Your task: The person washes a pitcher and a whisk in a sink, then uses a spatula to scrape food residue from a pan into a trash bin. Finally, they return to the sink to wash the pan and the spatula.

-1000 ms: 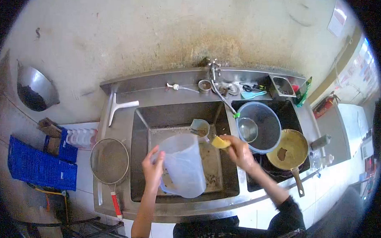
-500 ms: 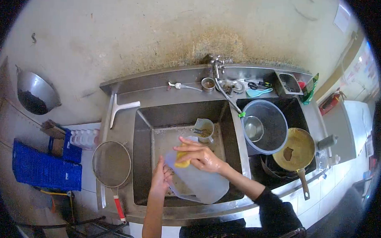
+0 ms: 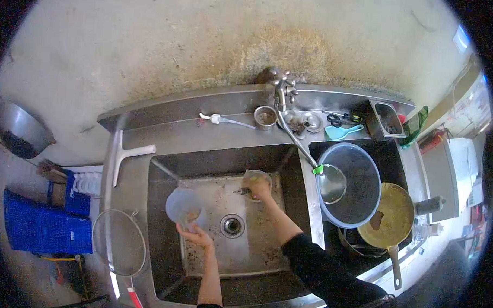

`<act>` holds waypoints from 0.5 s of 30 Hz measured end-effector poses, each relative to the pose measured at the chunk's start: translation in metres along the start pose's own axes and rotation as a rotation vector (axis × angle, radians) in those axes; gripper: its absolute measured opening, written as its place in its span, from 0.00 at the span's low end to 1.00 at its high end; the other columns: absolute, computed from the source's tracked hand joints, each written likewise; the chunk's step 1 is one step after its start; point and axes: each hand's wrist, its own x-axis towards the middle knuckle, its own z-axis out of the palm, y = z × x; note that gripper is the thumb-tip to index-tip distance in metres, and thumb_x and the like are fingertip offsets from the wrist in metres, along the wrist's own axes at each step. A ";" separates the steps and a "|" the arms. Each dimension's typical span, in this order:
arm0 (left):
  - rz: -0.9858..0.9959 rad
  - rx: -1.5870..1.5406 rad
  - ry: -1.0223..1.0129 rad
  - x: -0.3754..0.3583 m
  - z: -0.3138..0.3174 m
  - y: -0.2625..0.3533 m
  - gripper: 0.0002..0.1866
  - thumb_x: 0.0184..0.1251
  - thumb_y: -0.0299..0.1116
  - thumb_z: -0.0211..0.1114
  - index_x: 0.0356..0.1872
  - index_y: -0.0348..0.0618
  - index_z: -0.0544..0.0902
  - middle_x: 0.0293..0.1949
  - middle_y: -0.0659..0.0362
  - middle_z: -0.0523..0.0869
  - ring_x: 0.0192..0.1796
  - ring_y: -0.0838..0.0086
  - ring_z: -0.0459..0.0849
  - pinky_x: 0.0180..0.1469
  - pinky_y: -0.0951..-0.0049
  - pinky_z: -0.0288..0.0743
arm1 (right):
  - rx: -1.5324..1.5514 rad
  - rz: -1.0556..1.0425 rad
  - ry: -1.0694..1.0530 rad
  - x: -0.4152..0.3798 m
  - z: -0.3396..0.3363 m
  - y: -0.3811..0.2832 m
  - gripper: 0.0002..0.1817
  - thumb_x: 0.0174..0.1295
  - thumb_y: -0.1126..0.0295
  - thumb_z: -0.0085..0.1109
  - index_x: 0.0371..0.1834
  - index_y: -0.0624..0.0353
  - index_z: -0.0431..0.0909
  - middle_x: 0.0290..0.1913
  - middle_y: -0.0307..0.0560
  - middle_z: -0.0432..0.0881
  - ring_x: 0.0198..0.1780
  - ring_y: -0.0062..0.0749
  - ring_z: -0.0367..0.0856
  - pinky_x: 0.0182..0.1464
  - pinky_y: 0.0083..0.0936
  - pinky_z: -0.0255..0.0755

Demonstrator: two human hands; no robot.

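My left hand (image 3: 196, 237) grips the rim of a translucent plastic container (image 3: 183, 205), tilted over the left part of the steel sink (image 3: 215, 264). My right hand (image 3: 260, 187) reaches down into a small clear jug (image 3: 251, 173) at the back of the sink. Its fingers are closed but partly hidden in the jug, and what they hold does not show clearly. A dark utensil end (image 3: 242, 191) sticks out to the left of the jug. Between the hands lies the round drain (image 3: 232, 226).
On the right stand a blue-rimmed bucket (image 3: 363, 220) with a clear bowl (image 3: 332, 184) inside and a yellowish frying pan (image 3: 388, 229). A strainer (image 3: 118, 242) and a white squeegee (image 3: 118, 160) lie on the left ledge. The tap (image 3: 282, 93) rises behind.
My right hand has left the container, where it pressed a yellow sponge, and moved up to the jug. My left hand has moved left with the container, now turned. The view has shifted.
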 end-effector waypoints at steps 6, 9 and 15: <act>-0.069 0.040 -0.008 -0.027 -0.016 -0.011 0.29 0.66 0.35 0.52 0.64 0.39 0.53 0.62 0.45 0.57 0.61 0.57 0.61 0.62 0.61 0.55 | 1.008 0.354 -0.536 0.075 0.107 0.067 0.39 0.43 0.50 0.66 0.54 0.65 0.67 0.51 0.54 0.74 0.54 0.41 0.72 0.45 0.39 0.73; -0.055 0.307 -0.066 -0.030 -0.016 0.020 0.29 0.63 0.32 0.54 0.63 0.38 0.55 0.62 0.47 0.57 0.60 0.58 0.62 0.62 0.62 0.54 | 0.354 -0.297 -0.152 0.121 0.193 0.142 0.27 0.43 0.56 0.67 0.44 0.60 0.75 0.42 0.47 0.79 0.45 0.38 0.76 0.35 0.37 0.75; -0.888 -0.401 -0.585 -0.050 0.006 0.077 0.27 0.62 0.48 0.53 0.56 0.39 0.66 0.50 0.53 0.74 0.52 0.60 0.71 0.58 0.60 0.58 | 0.542 -0.034 -0.353 -0.040 -0.020 0.005 0.25 0.43 0.63 0.65 0.44 0.65 0.73 0.40 0.55 0.81 0.40 0.40 0.80 0.39 0.31 0.75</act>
